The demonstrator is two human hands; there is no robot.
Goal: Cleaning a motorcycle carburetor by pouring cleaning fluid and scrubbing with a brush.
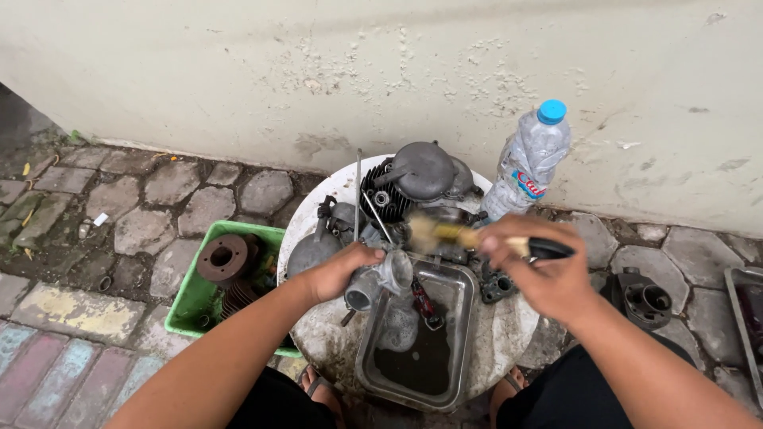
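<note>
Left hand [338, 272]: closed around a grey metal carburettor part [380, 280], held tilted over the steel tray [461, 349].
Right hand [534, 266]: clamped on a wooden-handled brush [461, 236]; the bristles are blurred, just above and beyond the part.
Tray: dark liquid pools directly below the gripped part, so drips fall inside.
Surroundings: engine casing [425, 171] beyond both hands; plastic bottle [528, 159] beyond the right hand; green crate [191, 298] outboard of the left.
Recommendation: keep the part low over the tray, brush away from the wrist, and turn the part within the grip to reach recesses.
</note>
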